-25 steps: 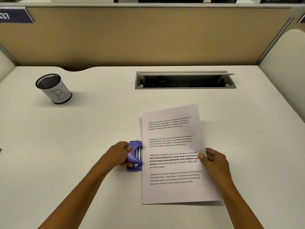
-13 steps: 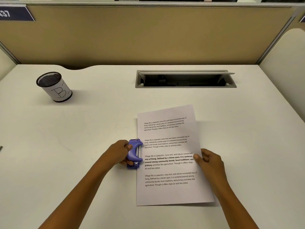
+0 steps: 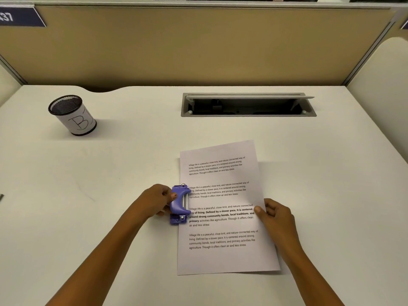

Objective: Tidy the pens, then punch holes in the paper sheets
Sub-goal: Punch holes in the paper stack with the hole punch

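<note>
A printed paper sheet (image 3: 223, 257) lies on the white desk (image 3: 110, 195) in front of me, slightly tilted. Its left edge sits inside the mouth of a purple hole punch (image 3: 179, 205). My left hand (image 3: 154, 200) grips the punch from its left side. My right hand (image 3: 274, 215) pinches the sheet's right edge, thumb on top. A black mesh pen holder (image 3: 71, 115) with a white label marked "B" stands at the far left; no pens show in it.
An open cable tray slot (image 3: 248, 104) is set into the desk behind the sheet. A tan partition wall (image 3: 198, 47) closes the back. A small dark object (image 3: 1, 197) peeks in at the left edge.
The sheet has slid left, so its left edge now lies inside the punch. My right hand moved left with it. My left hand and the punch stayed put.
</note>
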Tool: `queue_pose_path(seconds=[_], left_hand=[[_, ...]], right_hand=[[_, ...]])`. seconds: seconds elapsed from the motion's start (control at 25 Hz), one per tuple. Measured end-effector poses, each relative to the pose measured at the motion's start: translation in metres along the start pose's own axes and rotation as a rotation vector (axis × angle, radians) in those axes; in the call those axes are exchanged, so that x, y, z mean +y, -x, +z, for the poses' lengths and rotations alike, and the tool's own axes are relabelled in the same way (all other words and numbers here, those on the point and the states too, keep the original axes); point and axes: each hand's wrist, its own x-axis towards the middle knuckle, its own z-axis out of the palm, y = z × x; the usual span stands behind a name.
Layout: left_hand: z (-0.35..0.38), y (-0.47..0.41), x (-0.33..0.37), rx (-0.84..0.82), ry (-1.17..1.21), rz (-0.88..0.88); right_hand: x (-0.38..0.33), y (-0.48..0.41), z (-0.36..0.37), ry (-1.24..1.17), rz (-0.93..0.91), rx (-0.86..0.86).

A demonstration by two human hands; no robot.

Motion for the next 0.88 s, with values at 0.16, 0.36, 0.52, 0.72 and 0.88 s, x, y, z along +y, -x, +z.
queue_pose_path(seconds=[0.16, 0.36, 0.52, 0.72, 0.88], left_hand=[[-0.0075, -0.0001, -0.0009, 0.086, 0.080, -0.013], [-0.0050, 0.0005, -0.0031, 0.086, 0.182, -0.023], [-0.0075, 0.0027, -0.0053, 0.054, 0.293, -0.070], [-0.0061, 0.0055, -0.0048, 0.014, 0.335, -0.071], [-0.0053, 0.0021, -0.0060, 0.026, 0.320, -0.084]], right_hand=[[0.0004, 0.0006, 0.0000, -0.001, -0.007, 0.000], [-0.0026, 0.0010, 0.0010, 0.003, -0.004, 0.002], [-0.0026, -0.0004, 0.0002, 0.010, -0.004, -0.001], [-0.0036, -0.0022, 0.0010, 0.018, 0.004, 0.000], [-0.0021, -0.0036, 0.0004, 0.032, 0.005, -0.003]])
